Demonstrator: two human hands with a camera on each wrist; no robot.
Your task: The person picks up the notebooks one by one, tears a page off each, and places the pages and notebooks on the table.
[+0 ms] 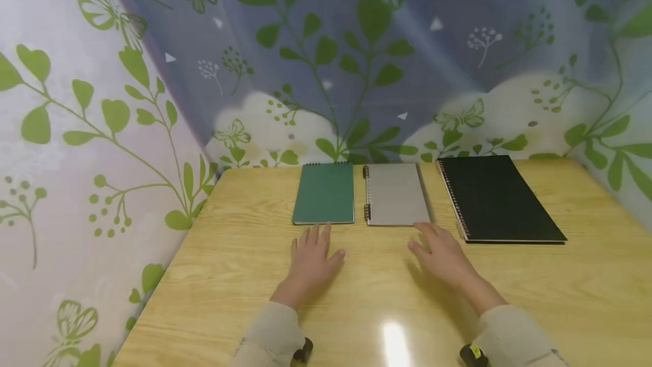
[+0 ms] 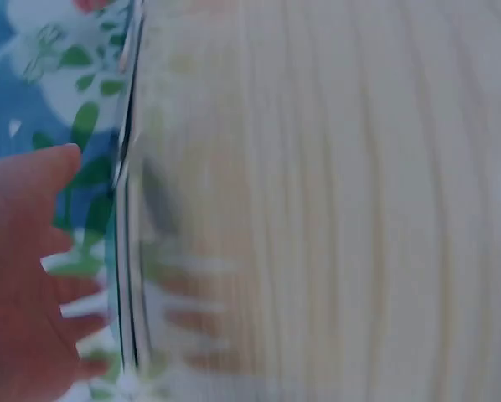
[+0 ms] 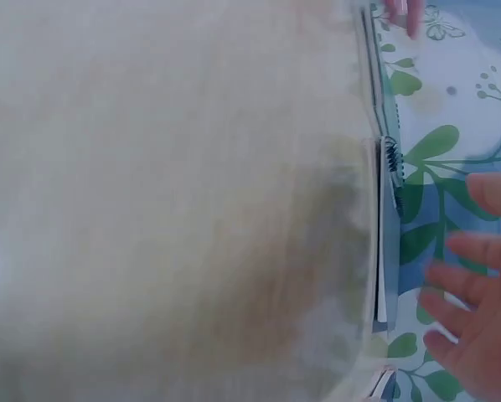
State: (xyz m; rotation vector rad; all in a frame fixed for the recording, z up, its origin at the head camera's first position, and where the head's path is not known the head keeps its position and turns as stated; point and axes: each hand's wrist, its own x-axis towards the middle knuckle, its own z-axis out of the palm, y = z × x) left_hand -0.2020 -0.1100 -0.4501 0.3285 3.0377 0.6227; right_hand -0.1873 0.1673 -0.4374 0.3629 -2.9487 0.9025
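Three spiral notebooks lie in a row on the wooden table: a green notebook [image 1: 326, 194], a grey notebook [image 1: 397, 194] and a larger black notebook [image 1: 499, 200]. My left hand [image 1: 311, 259] is spread just in front of the green one, fingertips by its near edge. The fingers of my right hand [image 1: 444, 254] reach toward the near right corner of the grey one; whether they touch it, I cannot tell. Both wrist views show relaxed fingers holding nothing, the left hand [image 2: 24, 268] at the left edge and the right hand [image 3: 481, 293] at the right.
The wooden table [image 1: 244, 265] meets a leaf-patterned curtain [image 1: 326, 89] along its back. Another patterned curtain [image 1: 61, 146] hangs at the left side. A bright reflection shines on the tabletop near the front, between the sleeves [image 1: 277, 330].
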